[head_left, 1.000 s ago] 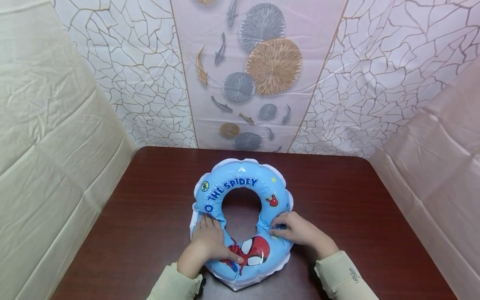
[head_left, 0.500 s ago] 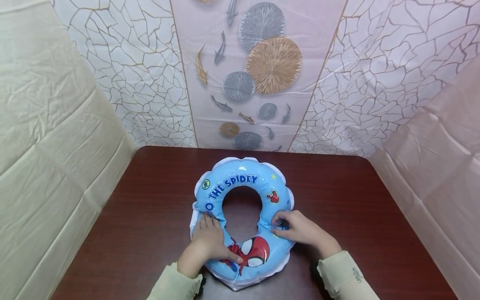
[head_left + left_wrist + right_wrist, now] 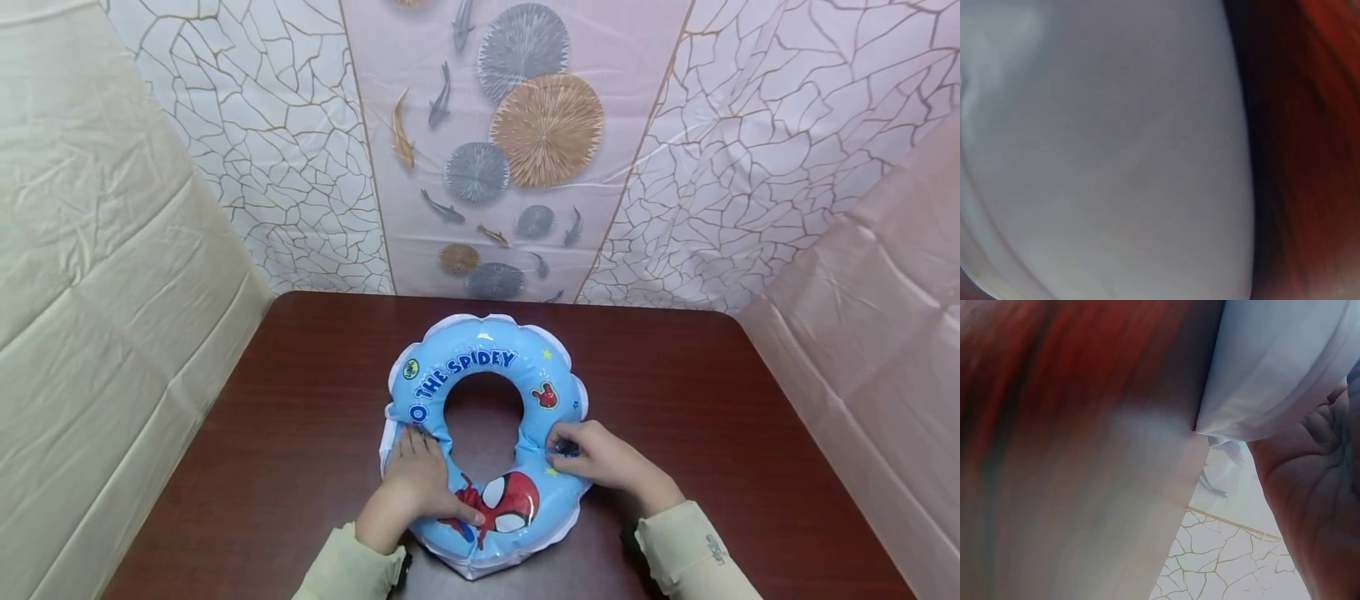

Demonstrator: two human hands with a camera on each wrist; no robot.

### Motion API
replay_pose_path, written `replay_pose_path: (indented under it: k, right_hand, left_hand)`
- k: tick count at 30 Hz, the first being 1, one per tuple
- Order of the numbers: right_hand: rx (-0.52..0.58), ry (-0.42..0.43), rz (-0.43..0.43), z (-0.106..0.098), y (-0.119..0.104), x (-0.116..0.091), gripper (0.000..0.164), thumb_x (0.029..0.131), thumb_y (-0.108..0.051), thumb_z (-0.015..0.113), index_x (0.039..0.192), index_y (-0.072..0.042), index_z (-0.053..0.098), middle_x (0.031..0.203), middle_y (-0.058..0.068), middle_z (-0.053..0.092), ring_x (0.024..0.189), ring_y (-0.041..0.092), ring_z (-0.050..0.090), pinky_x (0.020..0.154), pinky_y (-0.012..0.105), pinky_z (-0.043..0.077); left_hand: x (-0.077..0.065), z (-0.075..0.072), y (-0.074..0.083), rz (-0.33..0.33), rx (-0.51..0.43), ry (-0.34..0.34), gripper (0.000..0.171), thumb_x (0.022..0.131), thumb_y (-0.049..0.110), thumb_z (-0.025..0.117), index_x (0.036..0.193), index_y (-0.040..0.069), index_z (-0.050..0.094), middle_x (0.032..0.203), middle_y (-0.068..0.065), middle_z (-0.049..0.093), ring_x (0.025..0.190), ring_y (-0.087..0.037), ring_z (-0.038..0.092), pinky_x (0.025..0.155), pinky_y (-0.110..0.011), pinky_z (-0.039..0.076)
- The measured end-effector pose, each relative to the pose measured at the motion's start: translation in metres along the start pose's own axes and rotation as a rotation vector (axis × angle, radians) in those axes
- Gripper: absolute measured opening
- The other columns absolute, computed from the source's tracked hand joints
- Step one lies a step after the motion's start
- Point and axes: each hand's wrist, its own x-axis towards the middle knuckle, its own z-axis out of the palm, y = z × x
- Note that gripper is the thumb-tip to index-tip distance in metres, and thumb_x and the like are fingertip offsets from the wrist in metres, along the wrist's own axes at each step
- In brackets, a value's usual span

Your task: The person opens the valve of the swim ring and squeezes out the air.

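An inflated blue swim ring (image 3: 487, 342) lies flat, with a Spidey figure in red and letters printed on it. My left hand (image 3: 420, 483) rests on its left side, fingers straight and thumb spread over the figure. On the right side of the ring, my right hand (image 3: 596, 456) has curled fingers and pinches at its surface; a small dark, shiny spot shows between thumb and finger, too small to identify. In the left wrist view the ring's pale side (image 3: 1116, 150) fills most of the frame. The right wrist view shows the ring's white underside (image 3: 1272, 369) beside my right palm (image 3: 1310, 481).
The dark red-brown table (image 3: 300, 400) carries the ring near its front middle. Behind it hangs a patterned backdrop (image 3: 480, 100). Cream fabric walls (image 3: 112, 275) flank the left and pinkish ones (image 3: 877, 292) the right.
My right hand has shifted very slightly rightward at the ring's right side, its fingers still curled. The left hand stays in place and the ring has barely moved.
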Motion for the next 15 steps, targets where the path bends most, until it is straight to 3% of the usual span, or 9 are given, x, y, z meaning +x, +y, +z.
replay_pose_path:
  k: [15]
  right_hand:
    - [-0.032,-0.005,-0.004,0.0018,-0.0006,0.0033,0.011,0.092,-0.022,0.075,0.096,-0.019,0.065,0.082,-0.014,0.061,0.077,0.005,0.059,0.071,0.025,0.055]
  left_hand:
    - [0.0006,0.0030,0.0017,-0.003,0.043,0.015,0.148,0.053,0.084,0.077,0.151,-0.015,0.026,0.157,-0.036,0.023,0.146,-0.050,0.020,0.118,-0.057,0.024]
